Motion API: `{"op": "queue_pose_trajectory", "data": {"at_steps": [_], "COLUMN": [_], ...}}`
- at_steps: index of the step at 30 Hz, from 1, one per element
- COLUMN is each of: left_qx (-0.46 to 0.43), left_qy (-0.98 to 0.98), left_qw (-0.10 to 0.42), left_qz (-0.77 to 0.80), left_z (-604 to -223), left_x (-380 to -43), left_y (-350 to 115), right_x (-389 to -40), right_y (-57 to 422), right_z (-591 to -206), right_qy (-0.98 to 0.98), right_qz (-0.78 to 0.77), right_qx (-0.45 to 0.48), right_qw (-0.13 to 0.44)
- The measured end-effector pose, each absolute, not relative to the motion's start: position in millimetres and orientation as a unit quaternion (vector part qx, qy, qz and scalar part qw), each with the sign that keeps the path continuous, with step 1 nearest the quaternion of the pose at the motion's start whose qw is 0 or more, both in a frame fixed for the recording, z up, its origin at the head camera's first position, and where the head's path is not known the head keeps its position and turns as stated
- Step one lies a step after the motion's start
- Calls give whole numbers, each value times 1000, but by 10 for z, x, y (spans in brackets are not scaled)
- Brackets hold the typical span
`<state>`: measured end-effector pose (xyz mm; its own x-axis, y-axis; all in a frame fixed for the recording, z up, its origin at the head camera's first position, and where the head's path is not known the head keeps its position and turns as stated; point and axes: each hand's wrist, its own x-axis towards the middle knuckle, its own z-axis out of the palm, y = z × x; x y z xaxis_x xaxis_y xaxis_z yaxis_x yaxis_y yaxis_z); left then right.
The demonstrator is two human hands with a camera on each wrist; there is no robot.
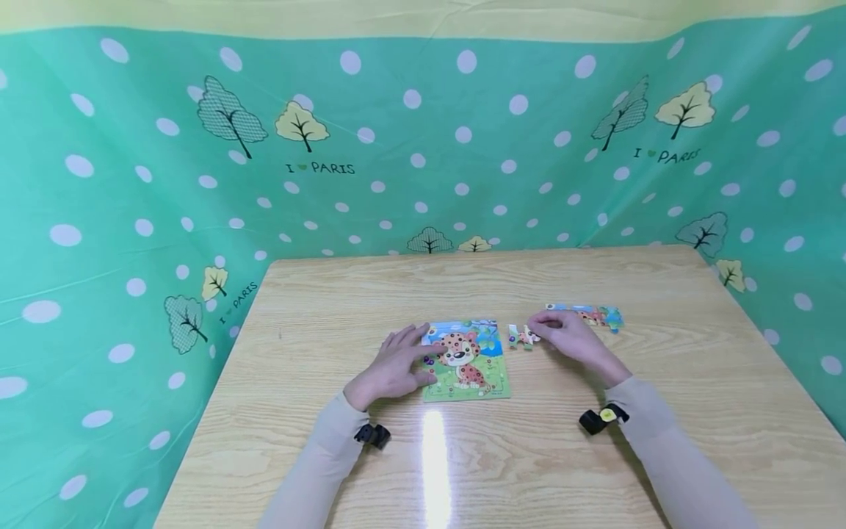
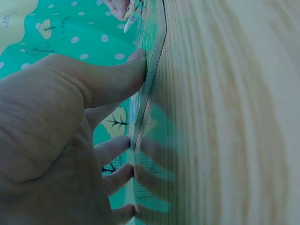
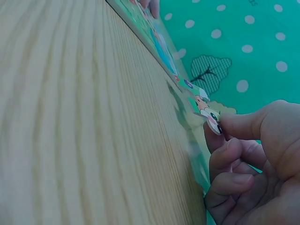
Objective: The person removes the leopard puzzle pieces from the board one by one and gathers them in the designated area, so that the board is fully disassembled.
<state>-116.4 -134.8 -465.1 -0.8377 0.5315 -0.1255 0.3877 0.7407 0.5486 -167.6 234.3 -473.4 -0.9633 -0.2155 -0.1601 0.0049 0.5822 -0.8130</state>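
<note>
A square jigsaw puzzle (image 1: 465, 367) with a spotted leopard cub picture lies flat on the table. My left hand (image 1: 396, 367) rests at its left edge. In the left wrist view, the thumb (image 2: 126, 75) touches the board's edge, while other fingers rest on the tabletop. Just right of the board, my right hand (image 1: 568, 338) pinches a small puzzle piece (image 3: 213, 123) between thumb and forefinger. Part of the cub's face shows on it. It touches or overlaps another piece (image 1: 512, 338); I cannot tell if the two are joined.
Behind the right hand lies a row of several more puzzle pieces (image 1: 611, 317), partly hidden by the hand. Wooden tabletop (image 1: 330, 294) surrounds everything. A green dotted cloth (image 1: 396, 147) hangs behind the table and at both sides.
</note>
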Motion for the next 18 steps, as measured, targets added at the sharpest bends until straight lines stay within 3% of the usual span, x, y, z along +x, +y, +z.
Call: {"op": "queue_pose_trajectory", "data": {"at_steps": [18], "left_qx": [251], "left_qy": [923], "left_qw": [137], "left_qz": [258], "left_z": [-4665], "left_x": [-1173], "left_y": [-1350], "right_x": [-1597], "right_y": [2757], "right_z": [-4664], "right_qy": [901], "right_qz": [-422], "right_qx": [-46], "right_qw": [87]}}
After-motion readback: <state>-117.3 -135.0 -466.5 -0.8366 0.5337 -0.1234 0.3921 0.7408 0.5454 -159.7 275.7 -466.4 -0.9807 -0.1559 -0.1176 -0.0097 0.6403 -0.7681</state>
